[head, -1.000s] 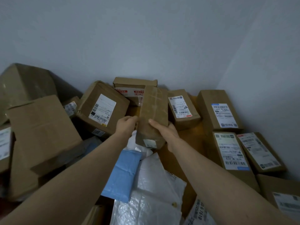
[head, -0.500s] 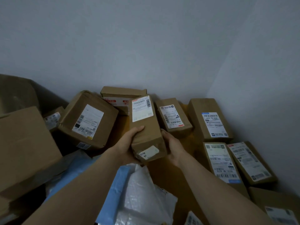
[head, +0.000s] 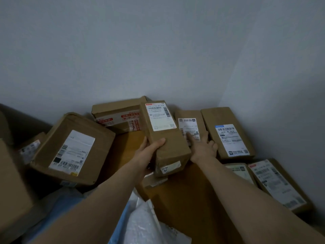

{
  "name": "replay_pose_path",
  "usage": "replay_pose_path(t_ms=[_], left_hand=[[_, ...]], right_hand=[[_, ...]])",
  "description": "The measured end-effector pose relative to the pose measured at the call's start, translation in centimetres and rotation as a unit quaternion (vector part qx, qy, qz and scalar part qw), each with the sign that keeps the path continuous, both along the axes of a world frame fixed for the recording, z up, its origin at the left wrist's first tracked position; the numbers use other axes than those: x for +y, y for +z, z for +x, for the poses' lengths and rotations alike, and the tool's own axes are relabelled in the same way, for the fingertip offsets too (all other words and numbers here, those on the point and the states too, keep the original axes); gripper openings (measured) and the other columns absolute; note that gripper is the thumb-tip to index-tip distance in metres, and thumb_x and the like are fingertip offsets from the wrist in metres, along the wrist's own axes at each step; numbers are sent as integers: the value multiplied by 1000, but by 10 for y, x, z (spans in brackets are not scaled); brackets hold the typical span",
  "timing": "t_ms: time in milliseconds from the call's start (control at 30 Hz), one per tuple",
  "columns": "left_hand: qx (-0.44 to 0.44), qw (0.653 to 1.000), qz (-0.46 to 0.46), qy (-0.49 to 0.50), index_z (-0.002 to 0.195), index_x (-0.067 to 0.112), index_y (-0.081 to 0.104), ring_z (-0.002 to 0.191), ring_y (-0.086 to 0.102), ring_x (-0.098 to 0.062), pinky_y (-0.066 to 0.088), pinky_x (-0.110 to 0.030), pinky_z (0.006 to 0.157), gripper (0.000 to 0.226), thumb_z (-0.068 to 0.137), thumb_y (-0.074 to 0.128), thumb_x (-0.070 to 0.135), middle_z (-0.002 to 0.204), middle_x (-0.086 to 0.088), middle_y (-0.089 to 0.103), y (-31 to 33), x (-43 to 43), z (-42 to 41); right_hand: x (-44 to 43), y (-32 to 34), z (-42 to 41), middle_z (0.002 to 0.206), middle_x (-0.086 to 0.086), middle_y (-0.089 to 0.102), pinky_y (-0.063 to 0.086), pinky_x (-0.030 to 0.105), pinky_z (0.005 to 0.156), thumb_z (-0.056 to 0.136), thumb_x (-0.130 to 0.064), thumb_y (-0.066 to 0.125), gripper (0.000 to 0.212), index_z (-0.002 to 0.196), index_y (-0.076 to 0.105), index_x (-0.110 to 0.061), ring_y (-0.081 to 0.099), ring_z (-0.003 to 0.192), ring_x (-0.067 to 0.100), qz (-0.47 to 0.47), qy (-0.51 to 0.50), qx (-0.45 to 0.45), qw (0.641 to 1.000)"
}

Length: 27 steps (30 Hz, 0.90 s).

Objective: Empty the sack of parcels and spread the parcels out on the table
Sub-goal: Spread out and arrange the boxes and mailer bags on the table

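My left hand point(head: 147, 155) grips a long brown cardboard parcel point(head: 165, 136) by its near left side, white label facing up, held just above the wooden table point(head: 184, 196). To its right, my right hand point(head: 202, 147) lies flat with fingers spread on a smaller labelled box point(head: 189, 124). Both sit near the table's far corner. No sack can be made out.
Labelled boxes ring the spot: a big tilted one point(head: 73, 150) at left, a red-taped one point(head: 119, 117) behind, one point(head: 228, 132) against the right wall, two more point(head: 277, 184) at near right. Blue and white plastic mailers point(head: 140, 224) lie at the bottom centre.
The long parcel was turned label-up and carried toward the far corner. My right hand let go of it and now rests on the smaller box to the right.
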<state>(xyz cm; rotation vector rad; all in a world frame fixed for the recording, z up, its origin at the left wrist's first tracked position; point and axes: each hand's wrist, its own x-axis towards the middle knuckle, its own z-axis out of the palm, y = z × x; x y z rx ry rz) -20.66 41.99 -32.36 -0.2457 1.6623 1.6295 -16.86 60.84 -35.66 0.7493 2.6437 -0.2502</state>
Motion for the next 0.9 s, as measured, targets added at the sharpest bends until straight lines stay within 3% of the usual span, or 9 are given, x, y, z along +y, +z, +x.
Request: replay_pose_path(t_ms=[100, 167, 267, 333, 433, 500, 567, 767, 900], left_hand=[[3, 1000, -16, -9, 146, 47, 24, 110, 56, -28, 48, -44, 94, 95, 67, 74, 55, 130, -6, 55, 1, 13, 2], [21, 998, -51, -27, 147, 41, 26, 112, 55, -27, 48, -38, 88, 89, 71, 70, 58, 133, -6, 54, 5, 22, 5], [72, 985, -146, -52, 142, 18, 41, 114, 53, -28, 42, -33, 84, 65, 90, 50, 56, 132, -6, 53, 11, 33, 7], [130, 965, -215, -74, 126, 11, 51, 114, 53, -29, 37, -31, 84, 46, 99, 36, 45, 128, -9, 53, 10, 30, 4], [231, 870, -353, -255, 117, 26, 53, 127, 41, -32, 30, -43, 109, 23, 97, 42, 24, 140, -17, 42, 2, 21, -6], [217, 811, -398, -370, 148, 38, 19, 145, -6, -40, 2, -57, 115, 75, 85, 58, 23, 160, -12, 0, -11, 9, -10], [217, 760, -430, -436, 148, 37, -18, 140, -28, -40, -7, -60, 113, 115, 76, 72, 31, 155, -14, -28, -19, 0, -7], [228, 791, -435, -367, 143, 19, -33, 140, -28, -40, 2, -57, 117, 150, 57, 86, 50, 152, -17, -32, -38, -5, -5], [261, 773, -416, -403, 142, 20, -34, 143, -12, -38, 10, -52, 117, 153, 53, 85, 56, 155, -11, -15, -42, -11, -6]], right_hand=[[7, 4, 11, 153, 25, 6, 14, 48, 111, 84, -65, 47, 81, 147, 1, -45, 16, 136, 45, 31, -4, -40, 999], [14, 16, 14, 146, 20, 29, 17, 48, 110, 92, -57, 38, 57, 143, 29, -35, 21, 135, 41, 36, -20, -29, 999], [20, 40, 11, 107, 15, 57, 31, 44, 101, 99, -47, 23, 50, 102, 60, -14, 45, 120, 35, -38, -112, 146, 982], [12, 52, 5, 112, 12, 59, 42, 43, 95, 92, -62, 29, 60, 116, 57, -15, 54, 112, 31, -153, -133, 226, 953], [-13, 59, 2, 153, 11, 25, 35, 55, 106, 56, -91, 47, 117, 148, 19, -25, 33, 136, 34, -182, -73, 94, 976], [-24, 51, 3, 155, 12, 10, 28, 54, 109, 57, -83, 60, 127, 151, 1, -22, 19, 141, 36, -129, -34, 20, 991], [-29, 47, 6, 153, 14, 10, 27, 52, 110, 64, -72, 66, 123, 151, -1, -17, 16, 141, 36, -136, -41, 10, 990], [-47, 39, 8, 156, 6, -14, 25, 57, 109, 75, -60, 64, 107, 148, -10, -36, 2, 143, 40, -130, 49, 55, 989], [-54, 41, 2, 145, 15, 21, 38, 51, 99, 73, -59, 65, 93, 143, 10, -31, 33, 130, 38, -80, 63, 17, 995]])
